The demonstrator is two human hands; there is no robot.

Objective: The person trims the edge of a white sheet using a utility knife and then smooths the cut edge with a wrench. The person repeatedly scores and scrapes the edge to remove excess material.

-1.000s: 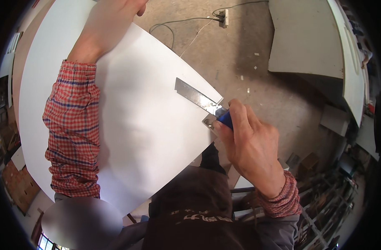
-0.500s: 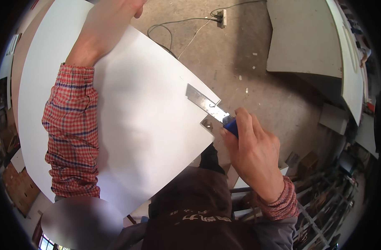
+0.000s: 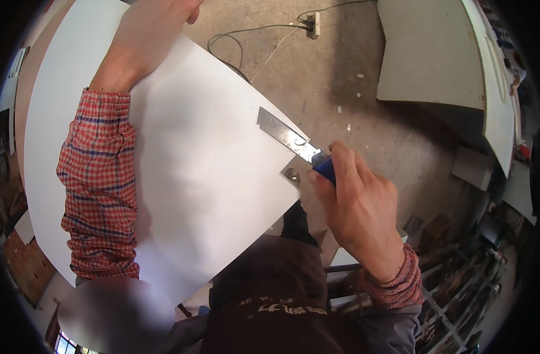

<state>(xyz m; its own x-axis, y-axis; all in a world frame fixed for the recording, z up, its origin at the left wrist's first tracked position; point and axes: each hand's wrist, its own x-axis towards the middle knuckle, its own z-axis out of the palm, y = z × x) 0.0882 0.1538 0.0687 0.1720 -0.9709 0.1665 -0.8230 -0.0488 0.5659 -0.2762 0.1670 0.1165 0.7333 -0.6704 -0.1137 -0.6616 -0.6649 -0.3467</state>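
Saw (image 3: 281, 131) extends its metal blade over the right-hand corner of a large white panel (image 3: 217, 159), close to a notch in that corner. Pinched round its blue handle (image 3: 325, 169), just past the panel's edge, are the fingers of the right hand (image 3: 364, 203). The left hand (image 3: 143, 44) is over the panel's far side; its fingers are mostly cut off by the view, so I cannot tell whether they are spread. Beyond, pale scraps (image 3: 339, 109) and a power strip (image 3: 316, 26) lie on the floor (image 3: 317, 71).
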